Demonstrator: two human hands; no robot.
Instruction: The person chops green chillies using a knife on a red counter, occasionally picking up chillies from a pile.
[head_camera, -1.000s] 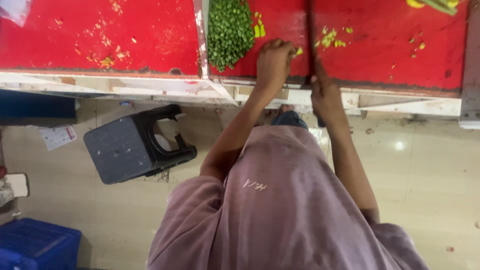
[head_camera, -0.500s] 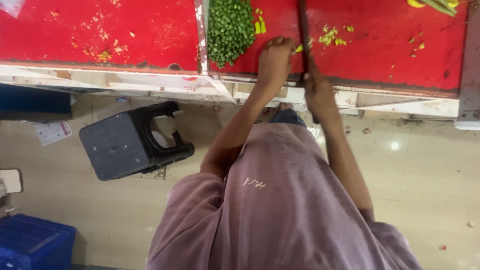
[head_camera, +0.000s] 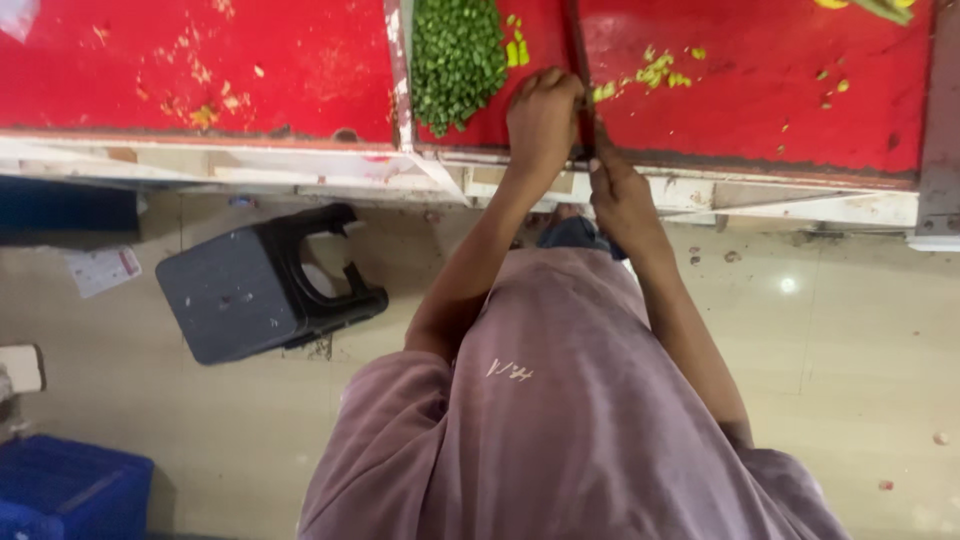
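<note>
Bending over the red surface (head_camera: 760, 110), the left hand (head_camera: 541, 115) presses down by the green pile (head_camera: 455, 55) while the right hand (head_camera: 620, 195) holds its grip closed on a knife (head_camera: 580, 60) between them.

white paper label (head_camera: 103, 270) on floor, red-marked corner

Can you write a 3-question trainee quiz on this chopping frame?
1. True or false: the pile of chopped green pieces lies on the red board.
2. Which hand is on the knife handle: A) left hand B) right hand?
3. Which thing stands on the floor left of the person: the dark ____?

Key: 1 true. 2 B. 3 stool.
</note>
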